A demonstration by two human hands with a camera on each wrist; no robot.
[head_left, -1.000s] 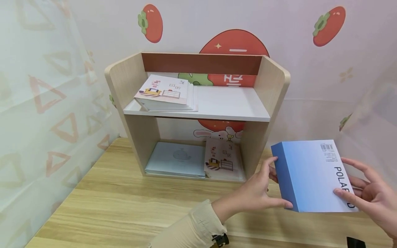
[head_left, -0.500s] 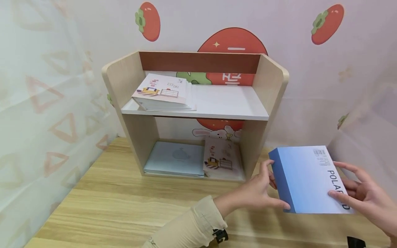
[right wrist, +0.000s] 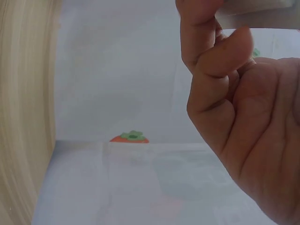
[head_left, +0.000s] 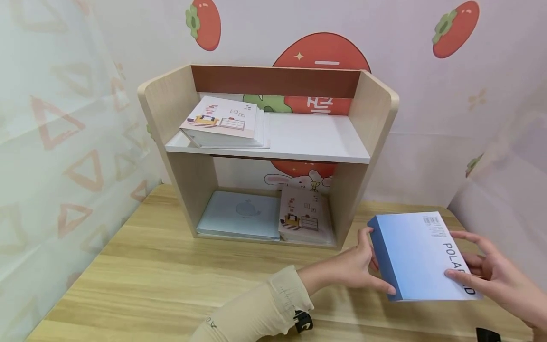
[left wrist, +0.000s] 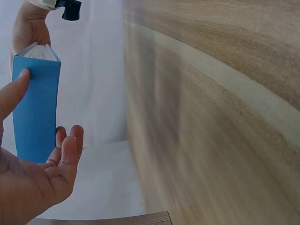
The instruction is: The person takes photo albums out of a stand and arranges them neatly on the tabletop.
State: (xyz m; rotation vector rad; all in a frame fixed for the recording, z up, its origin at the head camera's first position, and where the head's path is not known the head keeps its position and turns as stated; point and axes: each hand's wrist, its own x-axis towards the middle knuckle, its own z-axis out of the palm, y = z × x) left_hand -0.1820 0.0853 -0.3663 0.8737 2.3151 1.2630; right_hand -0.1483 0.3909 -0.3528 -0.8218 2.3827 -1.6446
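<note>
A thick blue photo album [head_left: 419, 261], its cover lettered "POLA…D" with some letters hidden by a thumb, is held tilted above the table right of the shelf. My left hand [head_left: 352, 268] grips its spine side, thumb at the near corner and a finger at the far one. At the opposite edge my right hand [head_left: 495, 275] pinches it, thumb on the cover and other fingers behind. The left wrist view shows the blue spine [left wrist: 36, 112] with white pages between the covers. Only a pale sliver of the album [right wrist: 262, 18] appears in the right wrist view.
A two-tier wooden shelf [head_left: 373, 126] stands on the wood-grain table [head_left: 149, 270]. Cream albums [head_left: 222, 121] lie stacked on its upper left. Below are a pale blue album [head_left: 239, 213] and another cream album [head_left: 305, 216]. Patterned sheets surround the table.
Both hands have lowered the album toward the table and brought it slightly left. The grip looks the same. The view has shifted slightly; the shelf's contents are unchanged.
</note>
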